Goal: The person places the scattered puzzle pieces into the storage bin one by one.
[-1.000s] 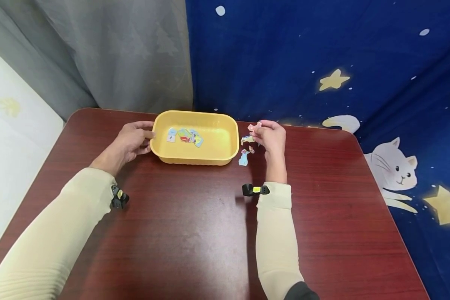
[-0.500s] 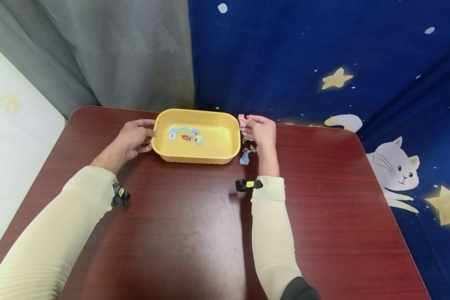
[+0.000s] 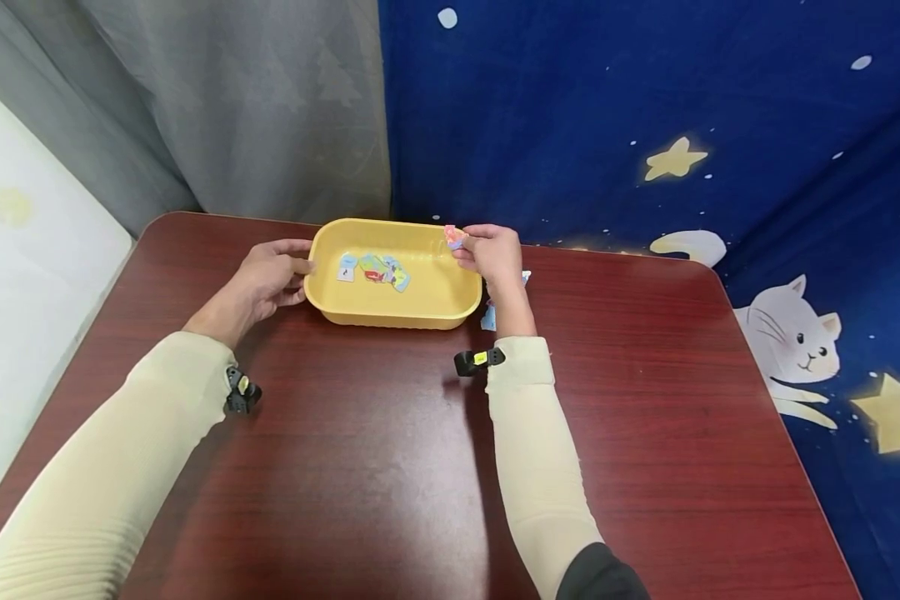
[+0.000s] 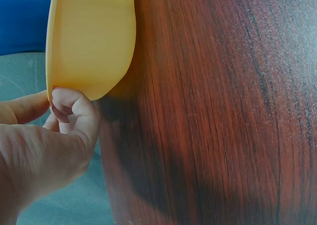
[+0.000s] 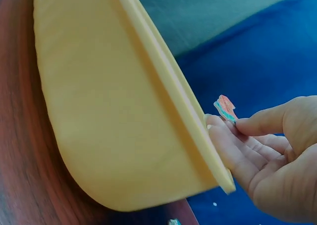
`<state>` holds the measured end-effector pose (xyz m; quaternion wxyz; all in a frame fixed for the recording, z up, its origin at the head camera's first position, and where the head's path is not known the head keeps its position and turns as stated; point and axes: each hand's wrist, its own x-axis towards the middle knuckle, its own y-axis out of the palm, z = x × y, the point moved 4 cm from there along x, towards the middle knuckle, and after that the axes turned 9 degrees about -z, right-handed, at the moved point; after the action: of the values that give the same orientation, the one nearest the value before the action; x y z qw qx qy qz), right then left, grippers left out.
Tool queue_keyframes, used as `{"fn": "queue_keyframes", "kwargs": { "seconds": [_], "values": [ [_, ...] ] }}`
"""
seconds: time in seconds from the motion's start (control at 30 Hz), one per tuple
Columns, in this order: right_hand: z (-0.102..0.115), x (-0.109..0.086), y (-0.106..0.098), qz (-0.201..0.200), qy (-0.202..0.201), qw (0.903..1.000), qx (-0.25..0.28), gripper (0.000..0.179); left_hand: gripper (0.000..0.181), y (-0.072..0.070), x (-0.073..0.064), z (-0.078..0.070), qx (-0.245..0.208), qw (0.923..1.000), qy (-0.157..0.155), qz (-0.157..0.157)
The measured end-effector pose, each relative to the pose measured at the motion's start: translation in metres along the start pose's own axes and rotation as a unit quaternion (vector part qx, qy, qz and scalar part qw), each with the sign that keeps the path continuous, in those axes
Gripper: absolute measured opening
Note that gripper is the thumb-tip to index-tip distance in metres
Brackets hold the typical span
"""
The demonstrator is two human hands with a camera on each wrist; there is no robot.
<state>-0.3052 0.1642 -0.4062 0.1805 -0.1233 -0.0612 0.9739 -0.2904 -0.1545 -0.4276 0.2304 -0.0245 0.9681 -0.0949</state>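
A yellow plastic basin (image 3: 397, 320) stands near the far edge of the table. My left hand (image 3: 266, 279) grips its left rim between thumb and fingers, as the left wrist view (image 4: 49, 150) also shows. Over the basin's right end, my right hand (image 3: 495, 254) pinches a small pink and orange cut-out piece (image 3: 454, 237) between thumb and fingertips. In the right wrist view that piece (image 5: 226, 108) has a turquoise edge and is above the rim. Several colourful flat pieces (image 3: 382, 271) lie inside the basin, towards its left half.
A light-blue piece (image 3: 488, 317) lies on the dark red wooden table (image 3: 390, 433) just right of the basin, partly hidden by my right wrist. Another piece (image 3: 526, 277) shows beyond that wrist. Behind the table hang a grey curtain (image 3: 270, 108) and a blue curtain (image 3: 540, 108).
My right hand has carried the pink and orange piece leftwards, from the pieces beside the basin to over its right end. The left hand keeps its grip on the rim.
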Motion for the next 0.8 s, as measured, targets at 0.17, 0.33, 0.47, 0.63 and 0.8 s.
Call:
{"fn": "queue_keyframes", "kwargs": {
  "seconds": [0.17,0.33,0.47,0.63,0.8],
  "values": [
    [-0.001,0.000,0.011,0.007,-0.008,0.9998,-0.019,0.017,0.049,0.001,0.000,0.001,0.000,1.0000,0.001,-0.001],
    [-0.003,0.002,0.023,0.009,-0.005,0.9991,-0.042,0.014,0.049,0.000,0.000,0.001,0.001,1.0000,0.004,-0.004],
    [-0.004,0.003,0.033,0.000,-0.016,0.9968,-0.078,0.013,0.049,0.000,0.000,0.001,-0.001,1.0000,0.003,-0.002],
    [-0.005,0.003,0.042,-0.018,-0.023,0.9918,-0.125,0.011,0.049,-0.001,0.000,0.002,-0.003,1.0000,-0.001,-0.003],
    [-0.005,0.004,0.046,-0.027,-0.021,0.9914,-0.127,0.009,0.049,-0.001,0.001,0.001,-0.001,1.0000,-0.001,-0.002]
  ]
}}
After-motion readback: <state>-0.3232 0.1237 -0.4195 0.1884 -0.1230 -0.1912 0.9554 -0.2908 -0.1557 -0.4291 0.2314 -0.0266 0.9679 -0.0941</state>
